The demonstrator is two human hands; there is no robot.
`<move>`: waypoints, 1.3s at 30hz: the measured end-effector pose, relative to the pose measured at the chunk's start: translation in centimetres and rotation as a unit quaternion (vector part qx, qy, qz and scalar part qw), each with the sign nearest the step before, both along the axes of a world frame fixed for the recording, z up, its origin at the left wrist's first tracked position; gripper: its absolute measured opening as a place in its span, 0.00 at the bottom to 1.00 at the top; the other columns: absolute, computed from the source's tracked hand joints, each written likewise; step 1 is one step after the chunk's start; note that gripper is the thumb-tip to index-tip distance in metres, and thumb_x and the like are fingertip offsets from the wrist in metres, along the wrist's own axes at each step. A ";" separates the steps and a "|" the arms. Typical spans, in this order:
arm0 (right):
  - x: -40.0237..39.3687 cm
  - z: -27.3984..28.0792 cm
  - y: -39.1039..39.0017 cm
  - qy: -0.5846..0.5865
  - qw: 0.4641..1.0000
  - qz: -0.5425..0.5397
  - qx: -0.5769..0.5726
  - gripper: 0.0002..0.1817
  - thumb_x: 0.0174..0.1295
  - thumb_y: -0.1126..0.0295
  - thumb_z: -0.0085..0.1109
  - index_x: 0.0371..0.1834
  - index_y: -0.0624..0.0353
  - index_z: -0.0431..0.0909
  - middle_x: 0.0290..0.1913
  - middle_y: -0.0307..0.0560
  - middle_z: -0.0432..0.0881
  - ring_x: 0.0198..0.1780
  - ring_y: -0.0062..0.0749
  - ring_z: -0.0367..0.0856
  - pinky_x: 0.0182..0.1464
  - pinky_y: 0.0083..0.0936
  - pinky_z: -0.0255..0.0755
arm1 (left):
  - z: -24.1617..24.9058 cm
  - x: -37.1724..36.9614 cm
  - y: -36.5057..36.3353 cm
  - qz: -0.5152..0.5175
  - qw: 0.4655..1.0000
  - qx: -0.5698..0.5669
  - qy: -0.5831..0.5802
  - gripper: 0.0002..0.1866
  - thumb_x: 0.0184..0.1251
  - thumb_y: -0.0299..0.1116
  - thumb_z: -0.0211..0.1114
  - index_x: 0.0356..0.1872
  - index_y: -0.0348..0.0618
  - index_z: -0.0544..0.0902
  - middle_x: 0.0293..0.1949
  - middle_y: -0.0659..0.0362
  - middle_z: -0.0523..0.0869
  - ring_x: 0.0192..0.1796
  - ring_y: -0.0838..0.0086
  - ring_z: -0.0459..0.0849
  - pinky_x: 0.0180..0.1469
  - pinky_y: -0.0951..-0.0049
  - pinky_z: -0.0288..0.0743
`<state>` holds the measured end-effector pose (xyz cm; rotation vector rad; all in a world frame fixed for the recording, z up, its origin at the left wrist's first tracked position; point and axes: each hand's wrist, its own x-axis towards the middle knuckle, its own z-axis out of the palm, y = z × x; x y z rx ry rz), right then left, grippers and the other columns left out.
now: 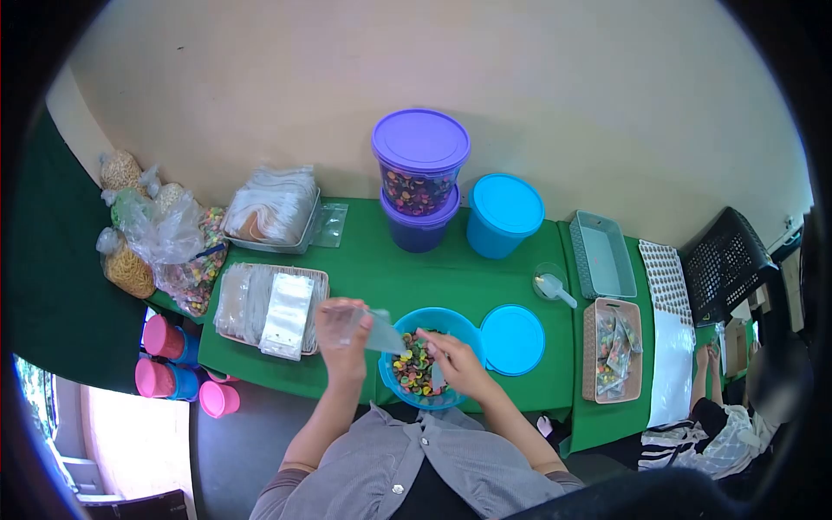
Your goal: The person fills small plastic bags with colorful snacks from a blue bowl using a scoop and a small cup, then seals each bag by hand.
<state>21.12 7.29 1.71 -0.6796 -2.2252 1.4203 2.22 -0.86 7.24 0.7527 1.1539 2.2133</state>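
Observation:
My left hand (347, 334) is closed around a clear plastic bag (381, 334), which it holds tilted over the left rim of a blue tub (472, 334). Colourful ring-shaped snacks (410, 368) fill the bottom of that tub. Over the tub's right side, my right hand (461, 364) is closed on what looks like a translucent scoop (438, 378), its lower part among the snacks. The fingers partly hide its handle. A round blue lid (512, 340) lies against the tub's right side.
Pink basket of bags (325, 286) and a grey tray of bags (303, 244) are left. Purple-lidded tubs (422, 143) and a blue tub (505, 212) stand behind. Rightward are a scoop (559, 290), a basket of filled packets (637, 381) and another person's hands (708, 354).

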 end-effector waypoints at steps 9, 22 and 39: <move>-0.7 -10.1 3.4 -0.280 0.928 0.132 0.205 0.30 0.50 0.83 0.55 0.61 0.55 0.75 0.58 0.55 0.78 0.60 0.55 0.74 0.63 0.42 0.69 | -6.5 -0.8 0.3 0.123 0.816 -0.292 0.483 0.16 0.54 0.34 0.74 0.43 0.47 0.80 0.44 0.58 0.80 0.54 0.62 0.76 0.72 0.43 0.51; -0.6 -5.5 3.3 -0.533 0.757 0.209 0.314 0.10 0.57 0.68 0.57 0.34 0.54 0.88 0.37 0.43 0.88 0.45 0.38 0.86 0.40 0.33 0.76 | -12.4 0.4 -0.7 0.068 0.833 -0.388 0.389 0.20 0.58 0.39 0.70 0.50 0.50 0.76 0.49 0.61 0.80 0.61 0.62 0.73 0.73 0.35 0.34; -4.8 -6.3 5.9 -0.411 0.798 0.140 0.418 0.08 0.57 0.73 0.58 0.36 0.64 0.81 0.36 0.56 0.85 0.41 0.51 0.85 0.41 0.42 0.79 | -11.7 -1.7 0.9 0.035 0.828 -0.337 0.447 0.14 0.58 0.37 0.71 0.46 0.52 0.84 0.43 0.62 0.87 0.49 0.67 0.84 0.74 0.38 0.38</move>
